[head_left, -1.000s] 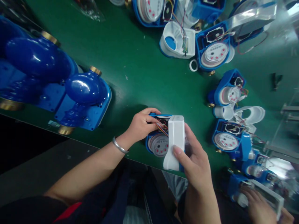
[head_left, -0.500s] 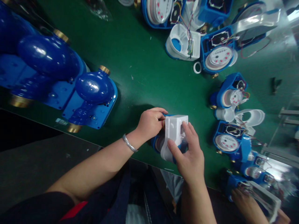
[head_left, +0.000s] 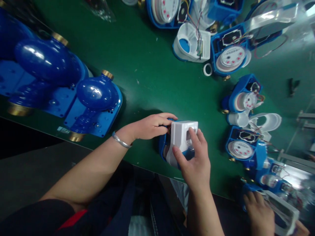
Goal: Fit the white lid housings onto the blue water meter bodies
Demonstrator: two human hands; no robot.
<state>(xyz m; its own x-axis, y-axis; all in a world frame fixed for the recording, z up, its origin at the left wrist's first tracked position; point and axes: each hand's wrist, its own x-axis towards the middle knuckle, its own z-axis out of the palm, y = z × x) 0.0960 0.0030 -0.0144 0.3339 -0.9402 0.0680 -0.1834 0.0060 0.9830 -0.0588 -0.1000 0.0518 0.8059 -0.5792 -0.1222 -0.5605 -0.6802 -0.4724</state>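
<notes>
Head view, steep downward, close over green bench (head_left: 152, 68)

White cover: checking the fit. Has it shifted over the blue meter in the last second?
Yes. The white cover has slid left over the blue meter, hiding the dial that showed earlier.

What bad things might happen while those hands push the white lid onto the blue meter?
1. Thin coloured wires peek out by the left hand, under the white cover; they might get pinched.
2. The blue meter sits near the edge of the green table, so a hard push from the right hand might slide it off.
</notes>
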